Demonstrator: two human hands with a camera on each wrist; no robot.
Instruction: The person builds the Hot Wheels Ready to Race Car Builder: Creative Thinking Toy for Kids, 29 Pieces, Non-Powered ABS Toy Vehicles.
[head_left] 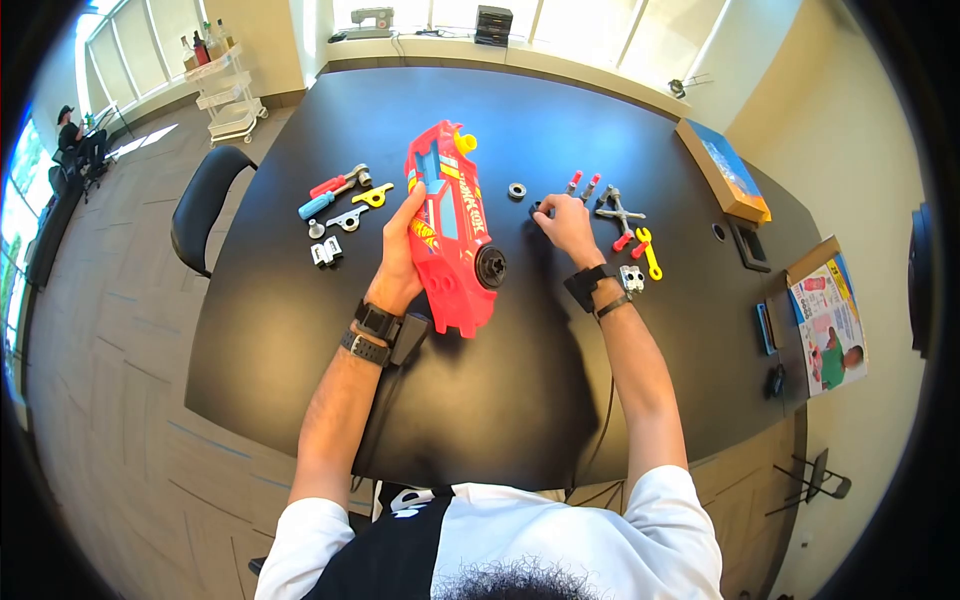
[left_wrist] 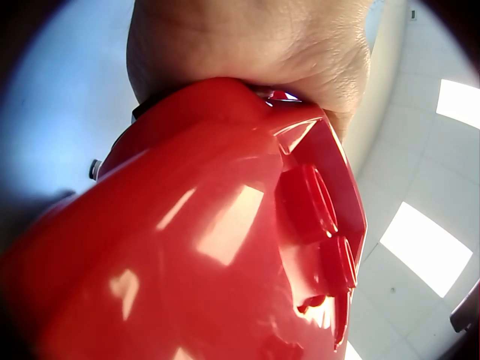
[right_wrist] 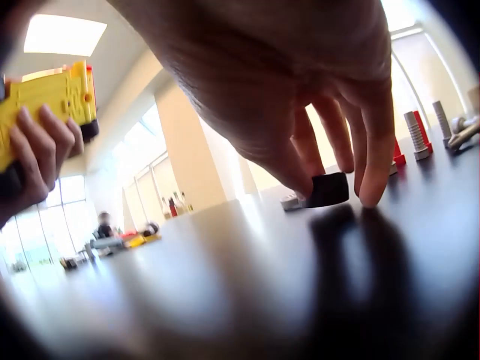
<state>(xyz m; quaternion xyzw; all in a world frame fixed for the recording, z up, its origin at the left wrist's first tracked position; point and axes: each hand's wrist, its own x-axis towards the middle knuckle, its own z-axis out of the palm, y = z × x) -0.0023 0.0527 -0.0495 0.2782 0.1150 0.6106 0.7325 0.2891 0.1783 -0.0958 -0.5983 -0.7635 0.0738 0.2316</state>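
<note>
Evidently, the left hand curls round a red plastic toy car; right-hand fingers pinch a small black rounded piece: likely pickup, requiring steady lift.

We see a dark table on brown-grey carpet, a black chair at its left side. Beyond it — bright windows above a pale sill, and a white cart beside a beige wall. Lit panels shine in the ceiling — and sunlight streaks the carpet.
</note>
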